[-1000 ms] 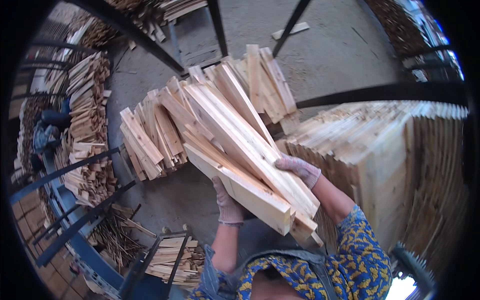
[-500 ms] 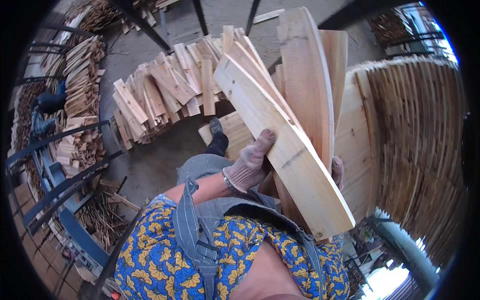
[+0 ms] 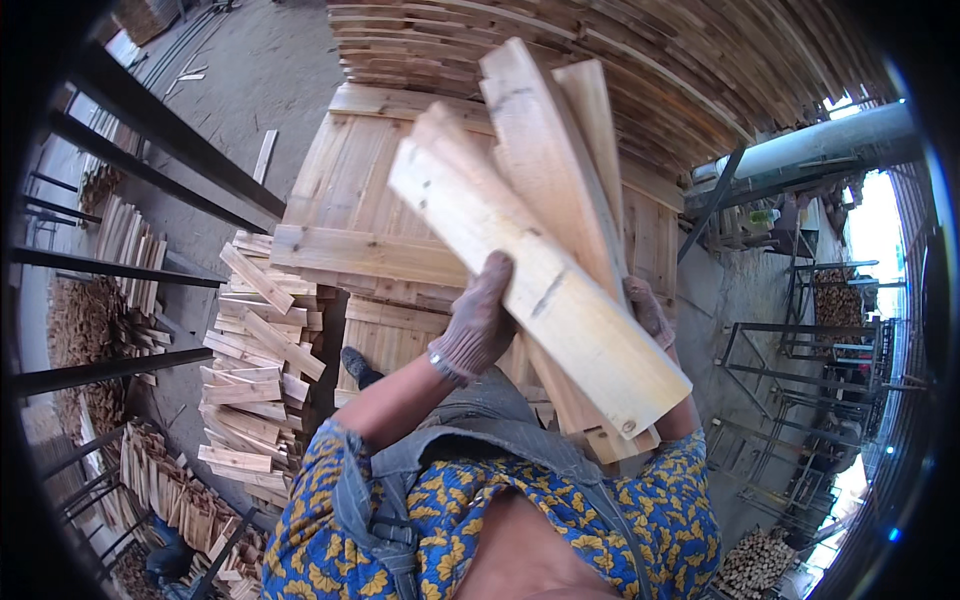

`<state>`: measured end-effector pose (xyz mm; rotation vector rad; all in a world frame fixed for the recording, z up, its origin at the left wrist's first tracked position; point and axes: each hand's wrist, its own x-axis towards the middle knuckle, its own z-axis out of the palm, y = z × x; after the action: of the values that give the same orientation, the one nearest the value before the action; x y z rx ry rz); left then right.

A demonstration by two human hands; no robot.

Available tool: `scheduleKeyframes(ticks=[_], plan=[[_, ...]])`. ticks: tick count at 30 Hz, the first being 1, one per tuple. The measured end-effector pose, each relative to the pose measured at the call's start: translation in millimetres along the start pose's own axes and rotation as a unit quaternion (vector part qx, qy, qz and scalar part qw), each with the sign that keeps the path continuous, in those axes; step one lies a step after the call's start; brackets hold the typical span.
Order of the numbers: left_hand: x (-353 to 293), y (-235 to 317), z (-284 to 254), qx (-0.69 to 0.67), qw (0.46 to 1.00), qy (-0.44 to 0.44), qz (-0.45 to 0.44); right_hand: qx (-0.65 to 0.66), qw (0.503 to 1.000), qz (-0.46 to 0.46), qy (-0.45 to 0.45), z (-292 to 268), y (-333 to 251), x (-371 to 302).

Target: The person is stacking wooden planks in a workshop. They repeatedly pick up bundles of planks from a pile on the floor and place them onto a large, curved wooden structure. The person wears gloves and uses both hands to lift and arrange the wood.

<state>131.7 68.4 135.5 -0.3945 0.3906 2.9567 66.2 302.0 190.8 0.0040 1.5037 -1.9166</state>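
I made out, over the link, a tall stack (image 3: pixel 430 45), a dark rack (image 3: pixel 800 327) at the right whose contents were too small to tell, a planked panel (image 3: pixel 340 180) and, to its left, a heap (image 3: pixel 245 390). The boards (image 3: pixel 545 275) were held up over the panel, fanned, the front one's long axis running from upper left to lower right. The left hand (image 3: pixel 480 325) was clamped midway along their left edge; the right hand (image 3: pixel 650 308) clasped the opposite edge, nearer the low end, fingers mostly hidden.

matt wd boards (image 3: pixel 560 305), knit cloth gloves (image 3: pixel 472 335)
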Motion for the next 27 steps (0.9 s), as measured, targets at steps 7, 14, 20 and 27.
scheduleKeyframes(ticks=[7,14,20,27], plan=[[161,-64,18,0.3,0.933,0.184,-0.072,-0.079,0.978,0.012,0.191,-169,36,72],[202,-60,-36,0.392,0.886,0.239,-0.069,-0.615,0.708,0.105,0.332,-168,34,92],[173,3,-59,0.431,0.879,0.198,0.05,-0.641,0.667,0.085,0.37,-174,42,87],[182,138,-122,0.487,0.841,0.221,0.08,-0.63,0.665,-0.078,0.393,-134,39,106]])
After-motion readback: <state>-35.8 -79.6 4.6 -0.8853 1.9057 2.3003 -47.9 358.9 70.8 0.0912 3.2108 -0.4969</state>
